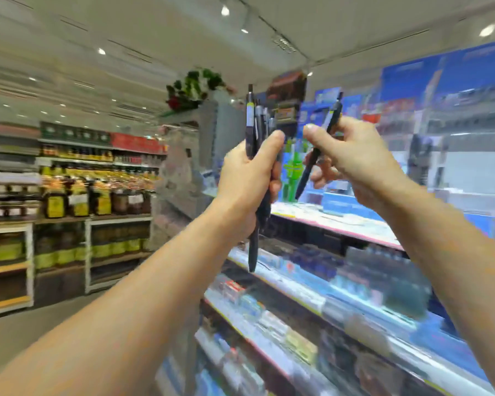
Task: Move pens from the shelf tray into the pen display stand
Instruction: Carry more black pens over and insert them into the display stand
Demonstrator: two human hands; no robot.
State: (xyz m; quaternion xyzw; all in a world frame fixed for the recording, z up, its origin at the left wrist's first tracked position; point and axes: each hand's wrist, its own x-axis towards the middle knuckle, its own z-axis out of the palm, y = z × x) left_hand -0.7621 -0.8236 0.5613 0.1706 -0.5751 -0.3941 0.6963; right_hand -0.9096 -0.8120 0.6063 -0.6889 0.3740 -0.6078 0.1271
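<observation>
No readable text anywhere. Labels on the bottles (pixel 77 200), shelf-edge strips (pixel 320 302) and blue display boards (pixel 452 70) were all too blurred to make out.

Both bare forearms reach up and forward from the lower corners, converging toward the middle; the left hand (pixel 247 178) is raised with its back toward the camera, fingers curled and thumb pressed up along a bundle of dark pens (pixel 256 132) held upright; the right hand (pixel 352 155), just beside it, pinches a single dark pen (pixel 319 150) between thumb and fingers, tilted, tip down.
</observation>
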